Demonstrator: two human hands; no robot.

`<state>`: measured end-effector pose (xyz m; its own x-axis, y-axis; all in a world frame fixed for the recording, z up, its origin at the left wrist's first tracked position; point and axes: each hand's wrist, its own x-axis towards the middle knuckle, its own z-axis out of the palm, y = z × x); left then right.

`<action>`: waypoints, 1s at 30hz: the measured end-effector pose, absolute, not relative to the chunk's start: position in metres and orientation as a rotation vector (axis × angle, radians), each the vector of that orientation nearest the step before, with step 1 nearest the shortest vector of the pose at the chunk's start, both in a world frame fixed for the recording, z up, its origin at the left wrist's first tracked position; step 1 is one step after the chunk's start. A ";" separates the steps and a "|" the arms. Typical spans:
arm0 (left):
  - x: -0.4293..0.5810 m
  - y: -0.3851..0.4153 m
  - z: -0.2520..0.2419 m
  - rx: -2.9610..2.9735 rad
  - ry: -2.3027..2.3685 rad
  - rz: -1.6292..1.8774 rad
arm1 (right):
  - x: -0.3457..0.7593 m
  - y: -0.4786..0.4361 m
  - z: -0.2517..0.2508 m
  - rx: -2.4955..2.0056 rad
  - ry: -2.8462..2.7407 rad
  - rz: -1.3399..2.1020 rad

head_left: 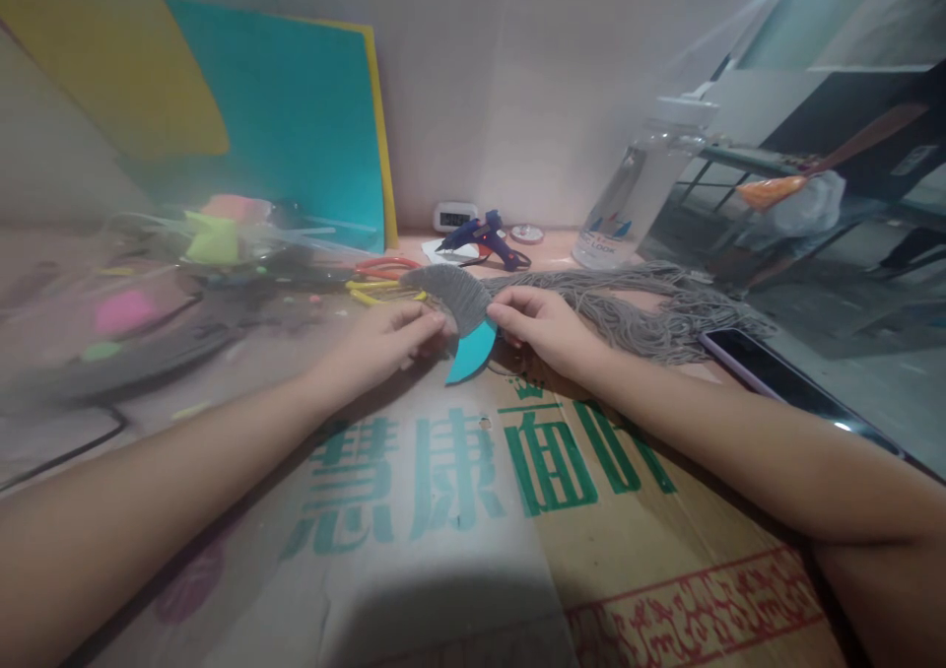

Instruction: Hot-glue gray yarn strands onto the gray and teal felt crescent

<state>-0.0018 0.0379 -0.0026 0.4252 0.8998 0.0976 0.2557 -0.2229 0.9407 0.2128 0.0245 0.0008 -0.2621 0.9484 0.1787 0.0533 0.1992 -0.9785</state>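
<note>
A crescent-shaped piece (473, 353) stands tilted between my hands above the cardboard. Its lower tip is bare turquoise, while grey cord (452, 292) covers the upper part in close rows. My left hand (391, 348) is closed at the inner, left edge, with the thumb on the near side and the other fingertips partly hidden. On the outer edge, my right hand (539, 325) pinches where the grey wrapping meets the turquoise. A strand of cord seems to run below the right fingers. Behind that hand lies a large bundle of loose grey cord (665, 308).
Printed cardboard (473, 569) covers the tabletop. Behind are yellow-handled scissors (370, 292), a blue glue gun (488, 239), a small digital clock (454, 217) and a clear bottle (636, 195). A phone (790, 387) lies right; turquoise sheet (288, 116) leans against the wall; blurred coloured scraps lie left.
</note>
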 end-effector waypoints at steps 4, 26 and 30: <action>-0.003 0.039 -0.001 1.804 0.997 0.788 | 0.214 0.024 0.002 -1.039 -1.668 1.108; -0.003 0.045 -0.002 1.683 1.128 0.961 | 0.223 0.009 0.034 -0.423 -2.591 -0.585; -0.001 0.045 -0.002 1.653 1.091 0.966 | 0.247 0.043 0.039 -1.097 -2.215 -0.288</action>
